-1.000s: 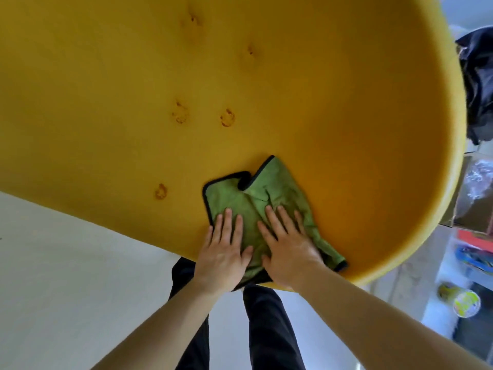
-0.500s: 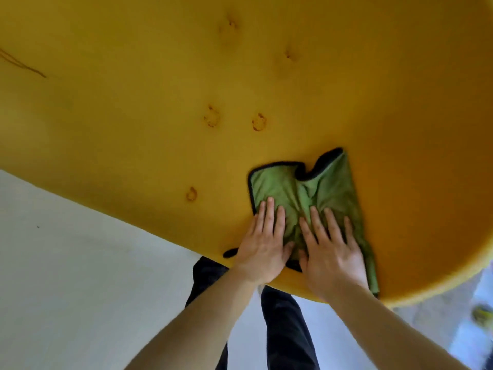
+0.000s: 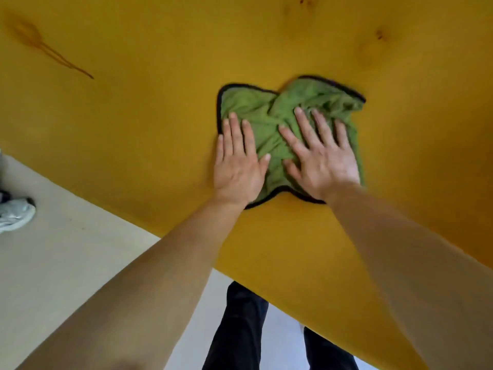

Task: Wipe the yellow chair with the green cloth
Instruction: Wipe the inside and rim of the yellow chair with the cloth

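Note:
The yellow chair (image 3: 133, 116) fills most of the view, its broad curved surface facing me. A crumpled green cloth (image 3: 266, 116) with a black hem lies on it right of centre. My left hand (image 3: 237, 166) presses flat on the cloth's left part, fingers together, little finger at the hem. My right hand (image 3: 320, 156) presses flat on its right part with fingers spread. Both palms hold the cloth against the chair.
A dark streak (image 3: 53, 53) marks the chair at the upper left, and small dents (image 3: 378, 36) sit near the top right. Pale floor (image 3: 66, 263) shows below the chair's edge, with a grey shoe (image 3: 14, 213) at the left and my dark trouser legs (image 3: 240, 329) underneath.
Both hands have slid the cloth away from the chair's near edge, up and inward over the surface. The cloth is more bunched under my right hand.

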A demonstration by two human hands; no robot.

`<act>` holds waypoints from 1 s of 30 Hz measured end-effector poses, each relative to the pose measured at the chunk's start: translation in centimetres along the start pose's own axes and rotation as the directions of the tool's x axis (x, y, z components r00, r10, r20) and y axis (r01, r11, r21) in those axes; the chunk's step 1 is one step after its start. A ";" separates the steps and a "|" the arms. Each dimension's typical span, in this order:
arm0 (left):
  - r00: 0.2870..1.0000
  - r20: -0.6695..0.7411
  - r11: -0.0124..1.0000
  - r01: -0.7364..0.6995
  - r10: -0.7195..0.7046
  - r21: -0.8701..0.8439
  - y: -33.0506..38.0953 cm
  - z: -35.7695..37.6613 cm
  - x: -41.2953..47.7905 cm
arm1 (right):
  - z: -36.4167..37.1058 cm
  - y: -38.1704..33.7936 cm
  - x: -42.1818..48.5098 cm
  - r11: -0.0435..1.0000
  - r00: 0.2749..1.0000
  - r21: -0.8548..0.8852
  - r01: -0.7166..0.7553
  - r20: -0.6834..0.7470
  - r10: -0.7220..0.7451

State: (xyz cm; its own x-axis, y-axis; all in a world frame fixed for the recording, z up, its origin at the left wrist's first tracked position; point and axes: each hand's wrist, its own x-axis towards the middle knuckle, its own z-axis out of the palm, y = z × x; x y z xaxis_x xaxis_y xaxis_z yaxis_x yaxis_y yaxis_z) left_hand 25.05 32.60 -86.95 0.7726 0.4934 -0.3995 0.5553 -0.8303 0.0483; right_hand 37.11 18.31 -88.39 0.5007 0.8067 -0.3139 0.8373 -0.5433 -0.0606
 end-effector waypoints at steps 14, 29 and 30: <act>0.987 0.158 0.998 -0.003 -0.008 0.068 -7.7 2.8 -11.2 | 2.7 -12.4 -8.5 0.976 0.958 0.186 0.114 0.241 -0.158; 0.952 0.056 0.953 -0.302 0.301 0.005 -1.7 2.8 -5.1 | 1.1 -6.3 -7.6 0.996 0.984 0.083 -0.041 0.177 0.026; 0.950 0.084 0.953 -0.301 0.300 0.006 -2.8 3.2 -6.8 | 1.3 -6.7 -8.6 0.994 0.976 0.110 0.014 0.214 -0.037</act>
State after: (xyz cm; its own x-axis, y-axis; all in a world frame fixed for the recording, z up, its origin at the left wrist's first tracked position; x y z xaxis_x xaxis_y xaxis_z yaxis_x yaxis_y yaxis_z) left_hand 17.27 30.78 -87.28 0.8749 0.1982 -0.4419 0.2947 -0.9419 0.1611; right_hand 26.93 14.74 -86.50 0.4109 0.7578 -0.5068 0.8149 -0.5546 -0.1687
